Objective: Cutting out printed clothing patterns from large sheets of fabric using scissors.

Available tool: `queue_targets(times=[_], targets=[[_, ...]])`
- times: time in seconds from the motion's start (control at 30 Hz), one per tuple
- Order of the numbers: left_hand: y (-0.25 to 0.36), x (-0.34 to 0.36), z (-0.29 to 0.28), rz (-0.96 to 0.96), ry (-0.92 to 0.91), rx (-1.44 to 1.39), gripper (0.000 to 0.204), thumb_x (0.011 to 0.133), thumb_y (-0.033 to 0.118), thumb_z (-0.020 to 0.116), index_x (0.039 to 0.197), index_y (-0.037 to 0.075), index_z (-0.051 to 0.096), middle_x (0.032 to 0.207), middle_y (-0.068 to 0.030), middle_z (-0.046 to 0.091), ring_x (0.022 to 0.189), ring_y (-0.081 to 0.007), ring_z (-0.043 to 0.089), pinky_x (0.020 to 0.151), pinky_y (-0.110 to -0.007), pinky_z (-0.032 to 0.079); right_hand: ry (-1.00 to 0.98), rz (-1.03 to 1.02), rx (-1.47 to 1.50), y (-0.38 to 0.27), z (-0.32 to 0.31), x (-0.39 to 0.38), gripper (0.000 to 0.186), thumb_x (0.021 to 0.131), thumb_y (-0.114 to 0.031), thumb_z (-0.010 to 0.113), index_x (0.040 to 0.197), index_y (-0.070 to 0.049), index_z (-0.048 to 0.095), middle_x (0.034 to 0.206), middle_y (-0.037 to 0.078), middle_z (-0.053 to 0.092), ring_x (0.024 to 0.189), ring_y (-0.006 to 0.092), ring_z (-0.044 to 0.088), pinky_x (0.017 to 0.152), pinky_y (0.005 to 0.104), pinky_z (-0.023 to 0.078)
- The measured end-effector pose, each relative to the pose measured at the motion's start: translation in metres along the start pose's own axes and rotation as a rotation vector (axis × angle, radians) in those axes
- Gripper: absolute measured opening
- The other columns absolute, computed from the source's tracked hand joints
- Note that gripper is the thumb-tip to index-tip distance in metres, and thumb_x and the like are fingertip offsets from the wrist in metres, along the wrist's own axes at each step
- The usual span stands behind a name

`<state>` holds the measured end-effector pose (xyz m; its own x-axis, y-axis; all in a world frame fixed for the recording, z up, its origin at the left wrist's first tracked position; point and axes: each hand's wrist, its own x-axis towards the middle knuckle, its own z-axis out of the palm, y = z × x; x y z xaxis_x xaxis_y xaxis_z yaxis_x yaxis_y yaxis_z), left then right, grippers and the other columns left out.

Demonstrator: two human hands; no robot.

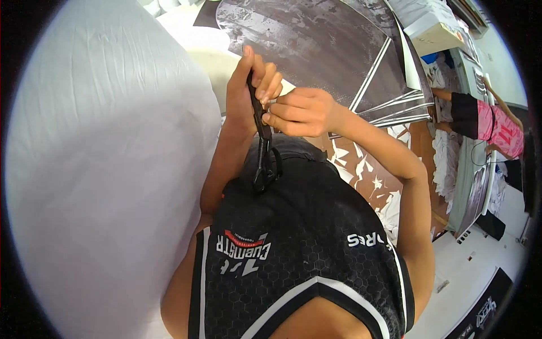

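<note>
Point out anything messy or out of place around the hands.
White paper scraps lie scattered over the brown table right of the right hand. The left hand holds black scissors blades up.

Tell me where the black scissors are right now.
In the head view, centre: the black scissors hang handles-down from the left hand, with the right hand touching them, above the black jersey.

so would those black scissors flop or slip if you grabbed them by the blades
The black scissors look rigid, hanging straight below the left hand. Held only at the blades, the loop handles probably swing. The smooth, thin blades may slip; the right hand pinches beside them.
</note>
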<state>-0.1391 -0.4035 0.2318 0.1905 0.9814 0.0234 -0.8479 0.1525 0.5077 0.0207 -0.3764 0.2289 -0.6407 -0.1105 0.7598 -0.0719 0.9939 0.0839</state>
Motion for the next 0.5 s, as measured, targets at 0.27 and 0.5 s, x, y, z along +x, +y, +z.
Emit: queue_targets(times=[0.27, 0.5], targets=[[-0.002, -0.001, -0.015, -0.002, -0.007, -0.084, 0.055, 0.104, 0.046, 0.041, 0.061, 0.014, 0.034, 0.048, -0.0007, 0.035, 0.044, -0.0108, 0.035, 0.044, -0.024, 0.030, -0.019, -0.049, -0.035, 0.005, 0.015, -0.006, 0.025, 0.079, -0.010, 0.069, 0.102, -0.003, 0.064, 0.091, 0.007, 0.067, 0.075, 0.0161, 0.065, 0.060, 0.0255, 0.052], [-0.001, -0.001, -0.004, -0.037, -0.069, -0.007, 0.056, 0.104, 0.049, 0.041, 0.060, 0.015, 0.034, 0.047, 0.0005, 0.036, 0.045, -0.0096, 0.035, 0.045, -0.024, 0.028, -0.125, -0.182, -0.036, 0.016, -0.010, 0.009, 0.021, 0.079, -0.010, 0.067, 0.099, -0.006, 0.066, 0.090, 0.004, 0.065, 0.073, 0.0134, 0.063, 0.059, 0.0225, 0.050]])
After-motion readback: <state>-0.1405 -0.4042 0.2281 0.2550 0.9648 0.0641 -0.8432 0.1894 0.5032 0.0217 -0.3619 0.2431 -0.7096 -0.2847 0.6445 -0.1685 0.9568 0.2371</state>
